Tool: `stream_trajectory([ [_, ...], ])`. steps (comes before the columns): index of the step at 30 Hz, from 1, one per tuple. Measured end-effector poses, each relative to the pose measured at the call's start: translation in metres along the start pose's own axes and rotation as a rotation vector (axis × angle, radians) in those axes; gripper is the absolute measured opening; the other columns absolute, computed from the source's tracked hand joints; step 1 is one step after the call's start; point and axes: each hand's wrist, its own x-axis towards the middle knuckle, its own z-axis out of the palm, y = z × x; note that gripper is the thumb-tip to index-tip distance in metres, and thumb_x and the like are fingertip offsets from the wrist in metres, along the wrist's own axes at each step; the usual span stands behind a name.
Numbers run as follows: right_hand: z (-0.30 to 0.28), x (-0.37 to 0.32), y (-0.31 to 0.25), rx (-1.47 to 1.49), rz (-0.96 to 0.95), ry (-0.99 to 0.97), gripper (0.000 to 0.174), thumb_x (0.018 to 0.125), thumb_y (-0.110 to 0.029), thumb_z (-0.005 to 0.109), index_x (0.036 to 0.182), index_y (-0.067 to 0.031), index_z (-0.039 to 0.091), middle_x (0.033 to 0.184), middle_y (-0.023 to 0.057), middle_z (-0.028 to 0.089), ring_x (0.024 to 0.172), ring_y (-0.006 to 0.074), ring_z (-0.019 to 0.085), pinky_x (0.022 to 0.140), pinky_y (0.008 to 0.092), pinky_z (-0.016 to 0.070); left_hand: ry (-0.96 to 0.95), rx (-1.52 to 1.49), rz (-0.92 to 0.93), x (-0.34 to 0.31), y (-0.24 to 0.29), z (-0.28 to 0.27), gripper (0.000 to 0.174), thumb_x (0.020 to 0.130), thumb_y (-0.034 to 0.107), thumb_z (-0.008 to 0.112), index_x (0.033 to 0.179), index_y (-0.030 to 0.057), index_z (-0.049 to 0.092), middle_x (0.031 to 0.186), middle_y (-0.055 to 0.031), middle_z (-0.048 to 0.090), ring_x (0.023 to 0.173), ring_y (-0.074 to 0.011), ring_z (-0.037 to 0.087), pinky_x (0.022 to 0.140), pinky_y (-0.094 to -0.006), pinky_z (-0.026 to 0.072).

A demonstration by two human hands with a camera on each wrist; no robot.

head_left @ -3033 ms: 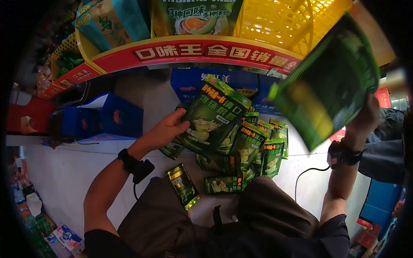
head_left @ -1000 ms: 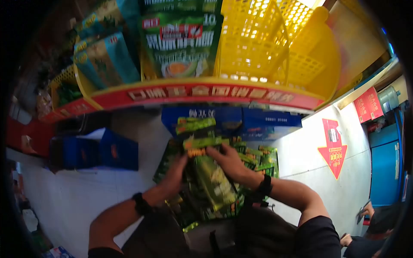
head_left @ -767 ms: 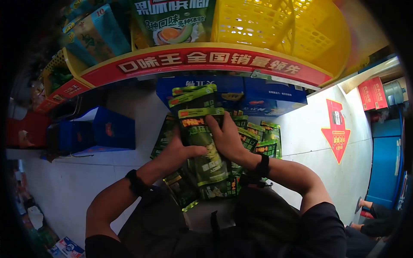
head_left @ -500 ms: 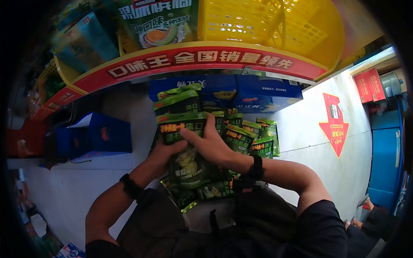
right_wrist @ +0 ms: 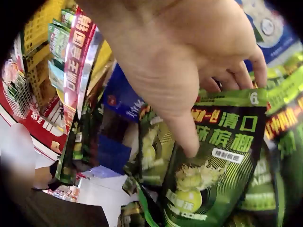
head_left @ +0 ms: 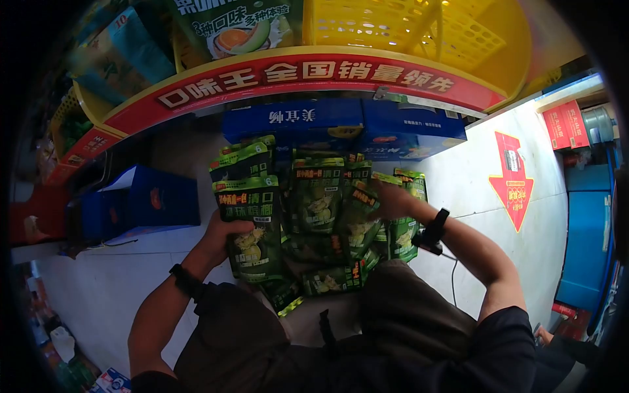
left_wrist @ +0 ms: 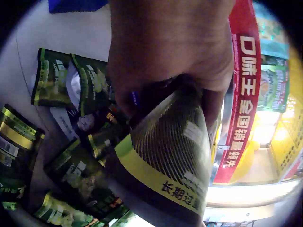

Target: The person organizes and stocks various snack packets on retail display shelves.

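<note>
While gripping a green pouch [head_left: 254,245] in the curled left hand [head_left: 219,241], pinches another packet [right_wrist: 213,179] near its top with the right hand [head_left: 395,202], amid piled pouches [head_left: 319,200].

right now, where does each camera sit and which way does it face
Head: worn on the head, facing forward and down at both work areas; left hand, right hand, forearms and legs show.
Left wrist: faces the left-hand pouch; the gripping left hand fills the top.
Right wrist: faces the right-hand pouch; the right hand pinches its top.
Shared: the red banner shows in all three.
</note>
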Motion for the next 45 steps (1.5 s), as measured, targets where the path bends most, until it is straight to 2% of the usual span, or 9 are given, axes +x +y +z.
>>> stream_trajectory([
  [3,-0.012,0.001,-0.009,0.161,0.145,-0.277,0.062,0.074,-0.039,0.079,0.117,0.0019,0.060,0.112,0.0254,0.064,0.110,0.0384,0.062,0.093,0.0475,0.0481,0.011,-0.024,-0.023,0.008,-0.008,-0.006,0.045,0.079,0.004,0.068,0.122,-0.0013,0.057,0.111,-0.0138,0.067,0.098,-0.0242,0.068,0.090,-0.0390,0.0544],
  [7,-0.082,0.013,-0.036,0.504,-0.006,-0.252,0.041,0.082,-0.026,0.075,0.108,0.0026,0.063,0.096,0.0222,0.068,0.090,0.0355,0.065,0.081,0.0415,0.0489,0.004,-0.028,-0.053,0.017,-0.014,-0.012,0.047,0.080,0.005,0.067,0.126,-0.0012,0.055,0.116,-0.0147,0.066,0.101,-0.0264,0.068,0.092,-0.0410,0.0545],
  [8,-0.086,0.023,-0.037,0.466,-0.031,-0.200,0.036,0.083,-0.024,0.076,0.107,0.0011,0.066,0.094,0.0166,0.068,0.087,0.0233,0.064,0.081,0.0353,0.0475,-0.005,-0.067,-0.072,0.022,-0.015,-0.013,0.046,0.080,0.005,0.067,0.124,-0.0016,0.056,0.116,-0.0148,0.066,0.101,-0.0263,0.068,0.092,-0.0411,0.0543],
  [11,-0.078,0.047,-0.046,0.672,0.006,-0.062,0.036,0.082,-0.025,0.078,0.104,0.0014,0.067,0.094,0.0134,0.068,0.088,0.0190,0.063,0.079,0.0345,0.0477,-0.054,-0.122,-0.112,0.035,-0.028,-0.019,0.045,0.080,0.005,0.067,0.124,-0.0014,0.057,0.116,-0.0146,0.066,0.104,-0.0264,0.067,0.094,-0.0414,0.0531],
  [20,0.040,0.039,-0.009,0.764,0.445,0.544,0.075,0.076,-0.032,0.081,0.129,0.0057,0.043,0.115,0.0232,0.060,0.104,0.0320,0.061,0.090,0.0404,0.0508,-0.114,-0.195,-0.236,0.064,-0.062,-0.015,0.043,0.085,0.006,0.068,0.127,0.0020,0.057,0.121,-0.0120,0.065,0.109,-0.0247,0.064,0.096,-0.0407,0.0516],
  [25,-0.001,-0.013,-0.028,1.136,0.426,0.254,0.060,0.082,-0.024,0.078,0.125,0.0071,0.048,0.114,0.0161,0.064,0.100,0.0223,0.063,0.085,0.0345,0.0523,-0.122,-0.147,-0.183,0.069,-0.056,0.010,0.047,0.086,0.000,0.065,0.131,0.0018,0.053,0.126,-0.0127,0.061,0.113,-0.0270,0.062,0.101,-0.0431,0.0496],
  [27,0.000,-0.026,-0.034,1.260,0.545,-0.092,0.061,0.085,-0.025,0.077,0.128,0.0056,0.046,0.109,0.0105,0.064,0.092,0.0167,0.062,0.081,0.0293,0.0498,-0.131,-0.136,-0.194,0.074,-0.059,0.010,0.048,0.085,-0.001,0.065,0.131,0.0021,0.052,0.126,-0.0127,0.061,0.114,-0.0268,0.062,0.102,-0.0431,0.0492],
  [32,0.016,-0.012,-0.034,1.288,0.571,-0.212,0.062,0.082,-0.028,0.079,0.126,0.0037,0.050,0.106,0.0081,0.063,0.092,0.0156,0.060,0.078,0.0300,0.0487,-0.145,-0.171,-0.225,0.087,-0.063,0.024,0.051,0.081,-0.003,0.070,0.128,0.0025,0.053,0.123,-0.0132,0.062,0.112,-0.0262,0.062,0.099,-0.0421,0.0509],
  [45,0.015,-0.006,-0.062,1.369,0.776,0.064,0.097,0.075,-0.030,0.086,0.137,0.0079,0.022,0.119,0.0158,0.056,0.101,0.0237,0.061,0.083,0.0343,0.0536,-0.116,-0.139,-0.211,0.085,-0.069,0.046,0.047,0.083,0.001,0.069,0.127,0.0019,0.055,0.124,-0.0139,0.062,0.111,-0.0274,0.063,0.099,-0.0436,0.0517],
])
